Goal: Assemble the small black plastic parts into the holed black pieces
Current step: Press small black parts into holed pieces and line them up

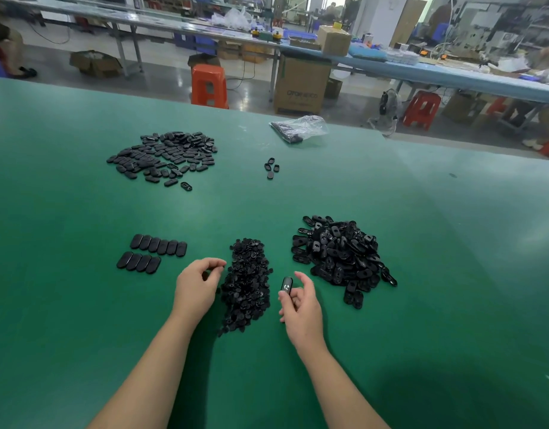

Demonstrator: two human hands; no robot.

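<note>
Small black plastic parts are heaped in a long narrow pile at lower centre of the frame, on a green table; single parts are too small and dark to be told apart. Holed black pieces are piled loosely at centre right: glossy, oblong with rounded ends, an opening seen through many of them.

Two short rows of oblong pieces are laid side by side at centre left, smooth faces up, edges touching within each row. A wider, flatter spread of similar pieces is seen at upper left. A few stray pieces lie near upper centre, and a clear plastic bag with dark contents rests near the table's far edge.

The pile of small parts is flanked by both hands. The left hand is set just beside the pile's left edge, fingers curled in close, thumb and forefinger pinched narrowly at the pile's margin; whether a small part is gripped between them cannot be told. The right hand is held just right of the pile, between it and the heap of holed pieces, apart from both. One oblong black piece is held upright at its lower end between thumb and fingers, a pale mark showing on its face; the remaining fingers are loosely curled.
</note>
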